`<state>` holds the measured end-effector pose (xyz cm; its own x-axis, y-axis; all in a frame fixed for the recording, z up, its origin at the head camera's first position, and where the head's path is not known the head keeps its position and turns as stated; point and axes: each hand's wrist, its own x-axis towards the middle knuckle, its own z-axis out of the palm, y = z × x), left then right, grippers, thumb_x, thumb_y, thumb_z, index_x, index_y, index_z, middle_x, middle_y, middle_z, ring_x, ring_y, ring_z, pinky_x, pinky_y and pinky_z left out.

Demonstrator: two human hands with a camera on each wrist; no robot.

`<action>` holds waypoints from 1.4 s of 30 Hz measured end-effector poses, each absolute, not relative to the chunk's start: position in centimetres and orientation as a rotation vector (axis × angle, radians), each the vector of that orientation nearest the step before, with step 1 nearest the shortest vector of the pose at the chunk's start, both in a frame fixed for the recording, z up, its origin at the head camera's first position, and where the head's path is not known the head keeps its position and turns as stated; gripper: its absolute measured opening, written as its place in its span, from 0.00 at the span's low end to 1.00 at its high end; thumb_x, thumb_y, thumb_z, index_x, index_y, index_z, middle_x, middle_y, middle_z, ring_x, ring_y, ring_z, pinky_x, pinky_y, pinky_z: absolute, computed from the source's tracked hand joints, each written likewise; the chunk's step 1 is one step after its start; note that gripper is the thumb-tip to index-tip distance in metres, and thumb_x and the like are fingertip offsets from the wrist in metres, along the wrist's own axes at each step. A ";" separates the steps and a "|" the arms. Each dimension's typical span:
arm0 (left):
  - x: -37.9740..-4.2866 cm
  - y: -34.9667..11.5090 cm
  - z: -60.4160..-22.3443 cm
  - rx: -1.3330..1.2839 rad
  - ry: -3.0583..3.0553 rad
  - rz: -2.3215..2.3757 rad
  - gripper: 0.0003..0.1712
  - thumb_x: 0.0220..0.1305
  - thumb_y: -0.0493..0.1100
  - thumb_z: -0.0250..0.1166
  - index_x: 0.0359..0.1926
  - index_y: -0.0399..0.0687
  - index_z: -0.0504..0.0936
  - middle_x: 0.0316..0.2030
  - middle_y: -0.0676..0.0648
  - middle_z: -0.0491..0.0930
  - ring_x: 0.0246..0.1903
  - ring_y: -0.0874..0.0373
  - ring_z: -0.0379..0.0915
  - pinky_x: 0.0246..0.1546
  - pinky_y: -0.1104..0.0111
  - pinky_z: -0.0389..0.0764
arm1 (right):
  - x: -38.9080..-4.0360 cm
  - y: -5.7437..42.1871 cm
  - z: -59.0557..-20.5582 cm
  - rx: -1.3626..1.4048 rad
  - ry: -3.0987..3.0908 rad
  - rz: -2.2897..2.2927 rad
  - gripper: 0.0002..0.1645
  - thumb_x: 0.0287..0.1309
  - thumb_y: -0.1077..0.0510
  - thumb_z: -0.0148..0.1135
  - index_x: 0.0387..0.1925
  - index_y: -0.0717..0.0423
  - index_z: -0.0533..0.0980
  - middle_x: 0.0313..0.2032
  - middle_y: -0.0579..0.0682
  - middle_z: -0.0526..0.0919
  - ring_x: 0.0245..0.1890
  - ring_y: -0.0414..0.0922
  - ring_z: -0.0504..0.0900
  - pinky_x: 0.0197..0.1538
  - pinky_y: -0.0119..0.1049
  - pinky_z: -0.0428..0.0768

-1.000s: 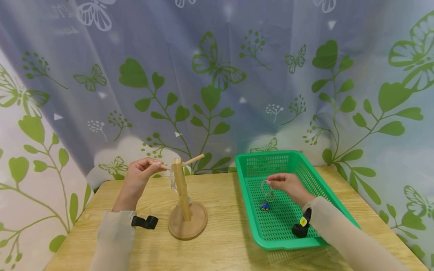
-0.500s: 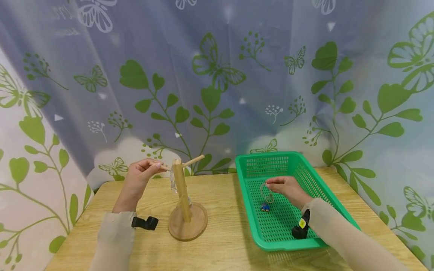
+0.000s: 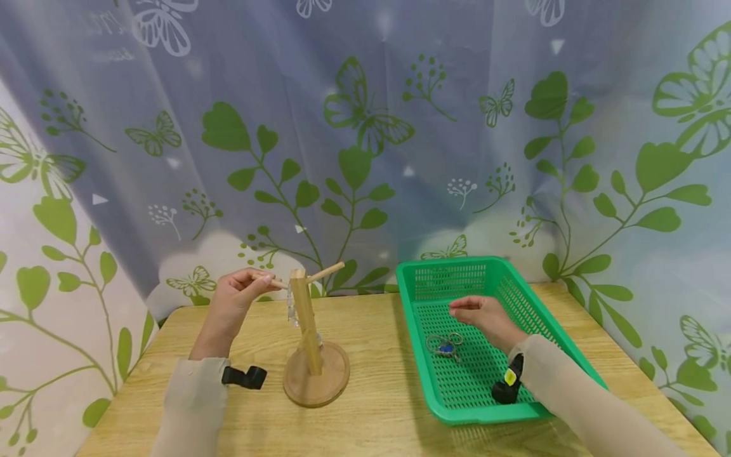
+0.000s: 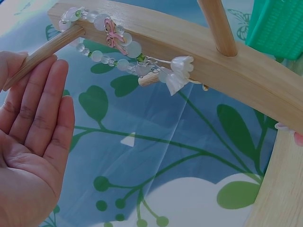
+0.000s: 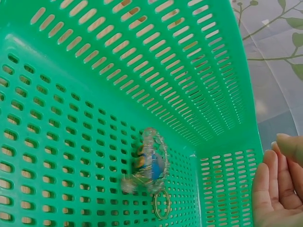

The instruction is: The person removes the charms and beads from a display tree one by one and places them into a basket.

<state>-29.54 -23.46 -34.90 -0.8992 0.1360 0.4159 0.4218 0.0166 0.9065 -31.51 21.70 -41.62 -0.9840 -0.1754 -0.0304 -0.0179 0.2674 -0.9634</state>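
On the left, my left hand [image 3: 231,311] pinches a peg [image 4: 42,56] of the wooden stand [image 3: 306,317] between thumb and fingers. A beaded bracelet [image 4: 133,49] with a pink bow and white flower charms hangs round the stand at that peg's root. My right hand [image 3: 485,318] hovers over the green basket [image 3: 415,355], thumb near the fingertips and nothing between them. Below it on the basket floor lies a beaded keychain [image 3: 447,348] with a blue charm; its gold ring [image 5: 162,205] shows in the right wrist view, where the beads are blurred.
A second peg [image 3: 327,271] points to the right from the stand's top. Lower on the post, a pink and white piece [image 4: 297,137] shows at the left wrist view's edge. The round base [image 3: 316,387] stands on the wooden table [image 3: 371,387]; a patterned curtain [image 3: 365,190] hangs behind.
My right hand has let go of the keychain, which has dropped from hanging at the fingertips to lying in the basket. The left hand keeps its place on the peg.
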 end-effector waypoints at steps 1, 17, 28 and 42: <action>-29.5 -23.4 -34.9 -0.579 -2.070 -1.984 0.08 0.66 0.39 0.59 0.35 0.47 0.85 0.32 0.56 0.83 0.38 0.60 0.79 0.49 0.69 0.74 | -31.5 21.7 -41.6 -0.180 2.392 -1.819 0.17 0.61 0.59 0.61 0.49 0.65 0.76 0.51 0.62 0.78 0.53 0.57 0.76 0.59 0.53 0.71; -29.2 -22.3 -35.3 -0.421 -1.942 -1.930 0.08 0.62 0.41 0.65 0.33 0.39 0.86 0.28 0.56 0.84 0.37 0.60 0.78 0.46 0.70 0.76 | -30.9 20.9 -40.3 -0.191 2.391 -1.833 0.21 0.61 0.55 0.62 0.52 0.63 0.75 0.52 0.58 0.77 0.50 0.47 0.78 0.60 0.51 0.70; -28.8 -21.8 -35.4 -0.351 -1.871 -1.910 0.07 0.61 0.39 0.65 0.31 0.40 0.86 0.29 0.55 0.85 0.38 0.59 0.79 0.45 0.72 0.77 | -29.9 18.7 -37.9 -0.308 2.382 -1.815 0.20 0.60 0.53 0.62 0.49 0.62 0.76 0.49 0.56 0.79 0.45 0.43 0.79 0.54 0.43 0.76; -27.3 -20.9 -35.4 -0.277 -1.765 -1.866 0.10 0.59 0.35 0.67 0.32 0.27 0.83 0.25 0.55 0.85 0.29 0.62 0.81 0.41 0.71 0.77 | -27.7 14.6 -36.4 -0.438 2.289 -1.901 0.13 0.58 0.57 0.64 0.43 0.60 0.80 0.43 0.56 0.82 0.46 0.52 0.78 0.51 0.44 0.77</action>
<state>-27.33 -20.90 -35.44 -0.8270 -0.2470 0.5050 0.5180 0.0144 0.8553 -27.68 14.61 -36.44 -0.9488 -0.3053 0.0818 -0.1364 0.1620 -0.9773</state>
